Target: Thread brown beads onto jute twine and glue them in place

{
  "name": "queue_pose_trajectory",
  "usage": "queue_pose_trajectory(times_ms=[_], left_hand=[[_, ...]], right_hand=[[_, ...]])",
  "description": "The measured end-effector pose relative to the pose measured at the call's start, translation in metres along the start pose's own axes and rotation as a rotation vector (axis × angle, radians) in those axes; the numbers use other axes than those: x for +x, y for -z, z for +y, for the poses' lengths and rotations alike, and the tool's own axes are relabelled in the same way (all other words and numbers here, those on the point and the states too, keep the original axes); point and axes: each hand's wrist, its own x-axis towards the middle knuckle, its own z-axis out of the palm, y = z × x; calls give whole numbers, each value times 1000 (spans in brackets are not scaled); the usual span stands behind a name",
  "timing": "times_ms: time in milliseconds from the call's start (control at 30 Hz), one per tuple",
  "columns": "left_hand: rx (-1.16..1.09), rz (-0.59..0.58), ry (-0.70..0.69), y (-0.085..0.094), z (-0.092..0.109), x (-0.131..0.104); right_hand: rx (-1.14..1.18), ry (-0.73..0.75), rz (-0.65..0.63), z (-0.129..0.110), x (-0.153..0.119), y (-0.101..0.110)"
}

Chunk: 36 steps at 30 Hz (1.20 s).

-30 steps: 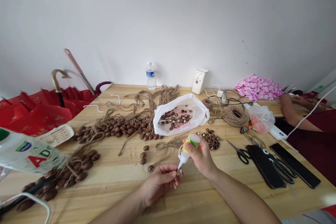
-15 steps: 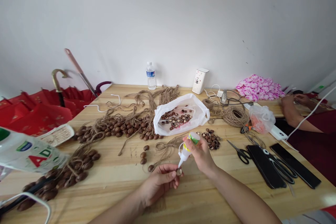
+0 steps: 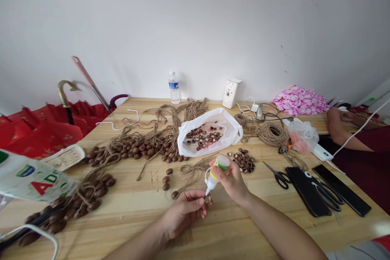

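Between the fingertips of my left hand is a brown half nutshell, its pale hollow side facing up. My right hand grips a small white glue bottle with a yellow and green label, tilted nozzle down. The nozzle tip meets the shell's rim or hovers just over it; I cannot tell which. Just beyond my hands lies a looped bundle of twine. A few whole brown nuts sit left of it, and a pile of half shells lies to its right.
An open white plastic bag of half shells stands mid-table. Nuts tied on twine spread leftward. Scissors, a black phone and a twine coil lie right. Another person's arm rests at the far right.
The glue bottle has shifted slightly left and tipped a little, its nozzle now at the shell's left edge. My left hand keeps its hold on the shell.
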Motion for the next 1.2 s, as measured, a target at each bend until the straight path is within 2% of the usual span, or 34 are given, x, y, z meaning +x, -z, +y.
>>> queue_pose_trajectory(times_ms=[1200], left_hand=[[-28,10,-5,-1,1,1]], right_hand=[[-61,27,54,-1,3,4]])
